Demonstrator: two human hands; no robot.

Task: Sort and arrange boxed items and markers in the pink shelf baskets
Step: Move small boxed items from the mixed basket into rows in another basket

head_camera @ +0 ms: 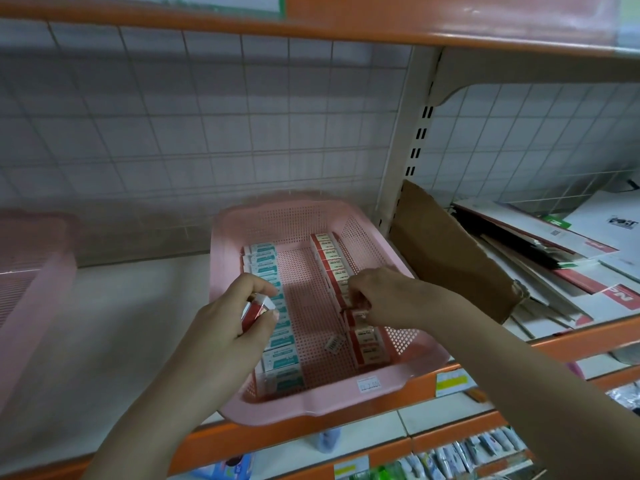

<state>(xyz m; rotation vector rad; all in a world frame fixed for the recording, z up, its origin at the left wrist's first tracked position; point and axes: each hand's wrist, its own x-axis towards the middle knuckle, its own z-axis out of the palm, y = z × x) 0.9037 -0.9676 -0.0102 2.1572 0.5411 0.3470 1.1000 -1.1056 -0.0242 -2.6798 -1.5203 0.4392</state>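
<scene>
Dim, soft light with glare on the upper shelf (485,32); edges bowed and blurred

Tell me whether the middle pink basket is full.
Partly full. The basket holds teal boxes left, red boxes right, bare mesh between.

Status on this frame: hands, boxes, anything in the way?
Left hand holds red box. Right hand pinches into red row in basket. Loose tag on basket floor; nothing blocking.
</scene>
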